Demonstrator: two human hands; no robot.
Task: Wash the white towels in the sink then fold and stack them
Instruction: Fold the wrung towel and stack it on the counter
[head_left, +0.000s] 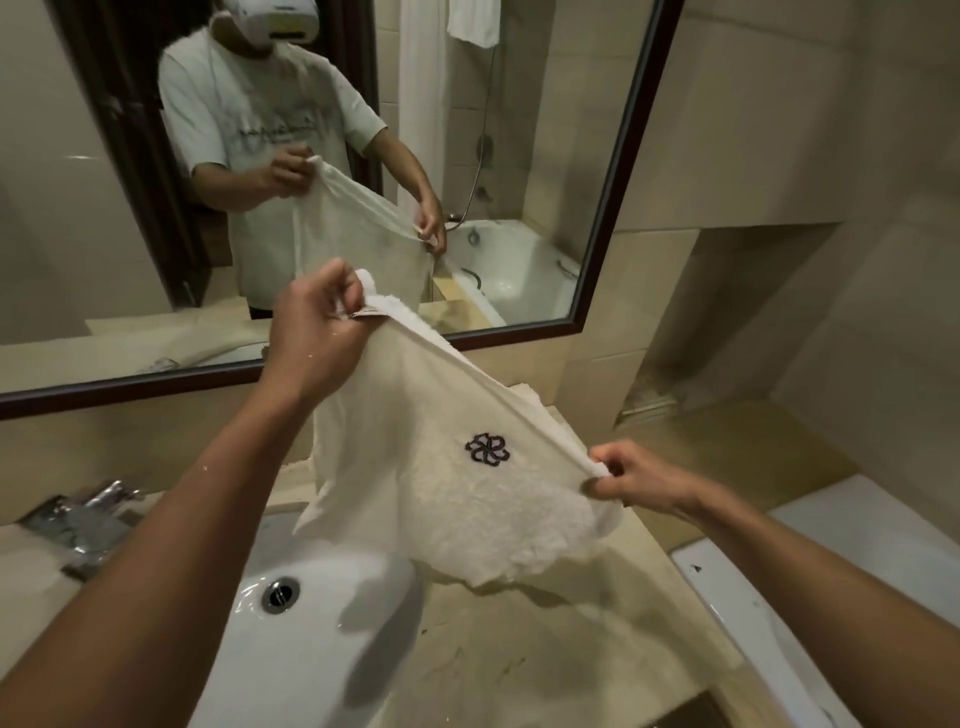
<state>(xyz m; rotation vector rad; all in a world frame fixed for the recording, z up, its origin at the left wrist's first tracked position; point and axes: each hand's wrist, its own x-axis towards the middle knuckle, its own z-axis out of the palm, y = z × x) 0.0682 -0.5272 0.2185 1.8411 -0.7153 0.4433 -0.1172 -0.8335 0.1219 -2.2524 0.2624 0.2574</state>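
I hold a white towel with a dark embroidered flower mark stretched out in the air above the counter. My left hand pinches its upper left corner, raised near the mirror. My right hand pinches the opposite corner, lower and to the right. The towel hangs down between them, its lower edge above the rim of the white sink. Behind the towel, part of another white towel shows on the counter.
A chrome faucet stands left of the sink. The beige stone counter runs right to a white toilet tank. A dark-framed mirror on the wall reflects a person, a bathtub and a hanging towel.
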